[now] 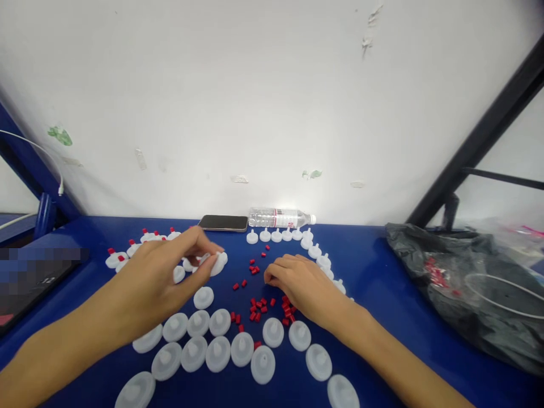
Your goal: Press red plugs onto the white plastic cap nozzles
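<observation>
- Blue table spreads toward you from the water bottle
- Your left hand, left of the bottle and nearer you, pinches a white disc, seemingly for fine control
- Your right hand, nearer you than the bottle, curls inward; its grip cannot be told
- Loose discs, nearer you than the bottle, apparently spaced for single picking
- Red caps, bottle's near side, likely within easy reach

Single head-worn camera: looks from the near side of the blue surface, close above, forward and down across it to the white wall behind.
</observation>
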`<state>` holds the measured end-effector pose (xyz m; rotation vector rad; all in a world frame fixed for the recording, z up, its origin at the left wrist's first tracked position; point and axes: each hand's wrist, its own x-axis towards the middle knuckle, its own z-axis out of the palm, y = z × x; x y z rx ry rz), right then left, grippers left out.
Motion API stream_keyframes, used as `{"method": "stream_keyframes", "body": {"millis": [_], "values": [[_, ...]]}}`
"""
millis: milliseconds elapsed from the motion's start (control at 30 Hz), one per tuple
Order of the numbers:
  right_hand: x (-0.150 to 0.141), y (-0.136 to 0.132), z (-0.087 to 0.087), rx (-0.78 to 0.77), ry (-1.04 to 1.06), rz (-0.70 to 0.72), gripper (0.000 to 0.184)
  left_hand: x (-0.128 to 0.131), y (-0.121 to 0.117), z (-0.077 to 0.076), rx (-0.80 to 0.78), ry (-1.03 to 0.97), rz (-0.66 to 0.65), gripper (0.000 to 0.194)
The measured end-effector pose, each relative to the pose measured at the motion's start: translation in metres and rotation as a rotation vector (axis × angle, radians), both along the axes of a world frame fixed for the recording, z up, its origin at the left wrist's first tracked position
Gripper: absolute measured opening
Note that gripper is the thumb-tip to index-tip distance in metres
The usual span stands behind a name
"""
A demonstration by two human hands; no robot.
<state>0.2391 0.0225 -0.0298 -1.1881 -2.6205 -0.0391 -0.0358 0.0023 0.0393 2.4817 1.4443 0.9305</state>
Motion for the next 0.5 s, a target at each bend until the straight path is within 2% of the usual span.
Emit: {"method": "stream_keyframes", "body": {"millis": [67, 133, 267, 367, 467, 500], "values": [[0.0, 0.0, 0.001, -0.005, -0.018, -0.028, 0.016, 0.012, 0.01, 0.008, 0.021, 0.026, -0.038, 0.024], [-0.001, 0.001, 0.001, -0.014, -0.019, -0.051, 0.015, 0.019, 0.022, 0.009, 0.06, 0.05, -0.117, 0.022], [-0.001, 0.001, -0.001, -0.018, -0.004, -0.068, 0.016, 0.022, 0.039, -0.004, 0.132, 0.049, -0.276, 0.023], [-0.001, 0.001, -0.002, -0.007, 0.001, -0.07, 0.016, 0.018, 0.04, -0.016, 0.119, 0.043, -0.255, 0.03], [-0.002, 0.0, 0.0, -0.022, 0.007, -0.105, 0.007, 0.011, 0.036, -0.02, 0.088, 0.069, -0.213, 0.037], [-0.002, 0.0, 0.001, -0.031, 0.008, -0.123, 0.01, 0.008, 0.035, -0.02, 0.101, 0.069, -0.208, 0.038]]}}
